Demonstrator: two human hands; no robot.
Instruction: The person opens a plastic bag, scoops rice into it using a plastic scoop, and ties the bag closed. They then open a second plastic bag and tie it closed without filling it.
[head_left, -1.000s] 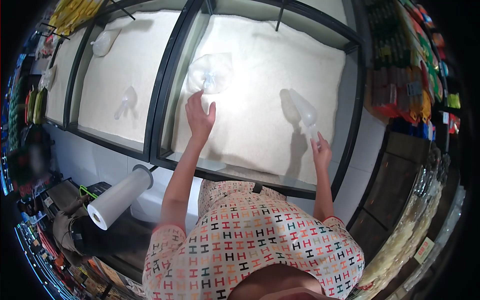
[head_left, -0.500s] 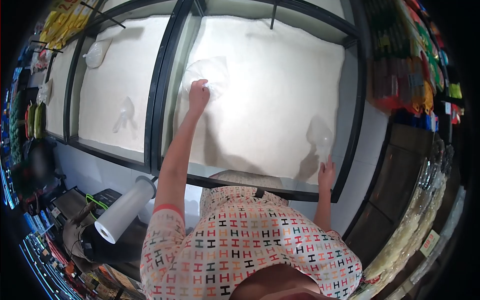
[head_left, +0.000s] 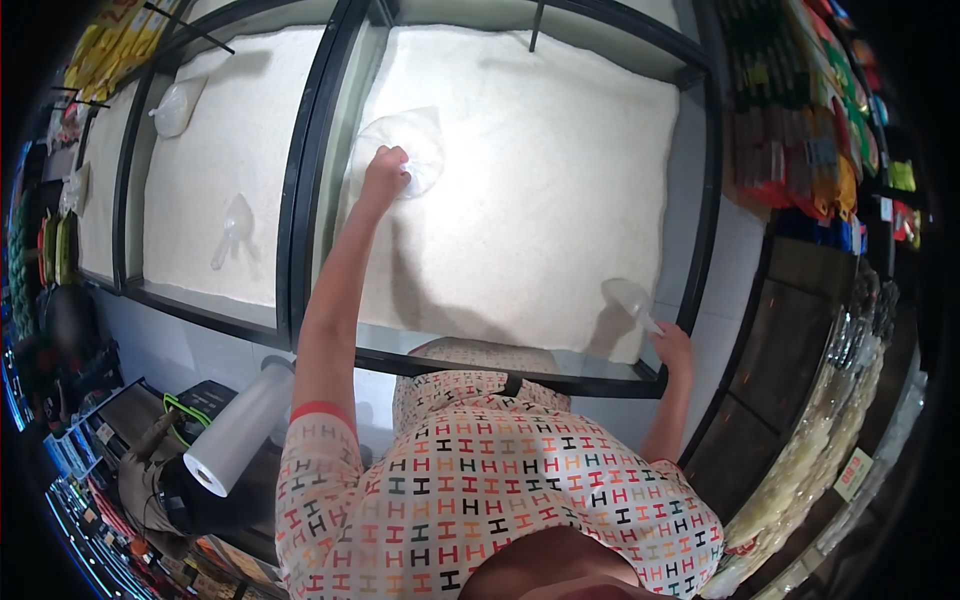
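Note:
My left hand (head_left: 386, 172) is closed on the gathered neck of a clear plastic bag (head_left: 425, 135), which bulges with white contents. The bag rests against the broad bed of fine white grain (head_left: 520, 200) in a black-framed bin, near its left wall. At the bin's near right corner, my right hand (head_left: 674, 347) grips the handle of a clear plastic scoop (head_left: 628, 295). The scoop's bowl is over the grain and casts a shadow to its left.
A second bin (head_left: 215, 130) to the left holds more white grain, a tied bag (head_left: 175, 108) and another clear scoop (head_left: 237, 222). Black bars (head_left: 305, 170) divide the bins. A roll of plastic bags (head_left: 235, 430) stands at lower left. Packaged goods (head_left: 800, 140) hang on the right.
My right hand has turned and the scoop has tilted leftward, its bowl now lower and nearer the front. My left hand still grips the bag's neck. The whole view has shifted slightly.

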